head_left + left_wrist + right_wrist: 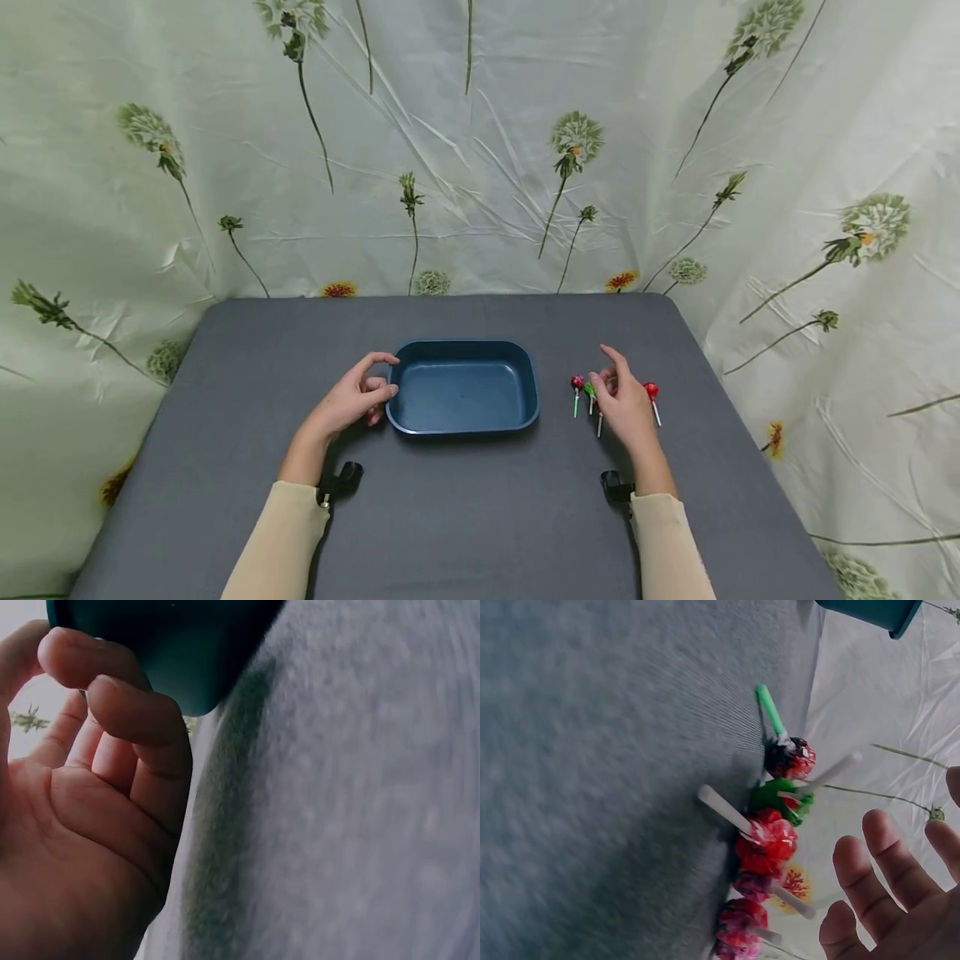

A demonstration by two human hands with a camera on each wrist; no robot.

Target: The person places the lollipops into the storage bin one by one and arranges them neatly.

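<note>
A dark blue rectangular tray (461,429) lies on the table in the head view. My left hand (352,404) grips its left side, thumb and index fingertips over the rim and the other fingers curled beside the outer wall. In the left wrist view, the bent fingers (131,712) overlap the tray's corner (187,667). My right hand (621,404) hovers over a row of lollipops, fingers spread and holding nothing. The right wrist view shows a dark red lollipop (791,759) with a green stick, a green one (780,801), a red one (766,844) and others below.
Grey cloth covers the table (465,517). Behind and around it hangs a pale curtain (480,150) with a dandelion print. Black wrist mounts (348,478) stick out inward from both forearms.
</note>
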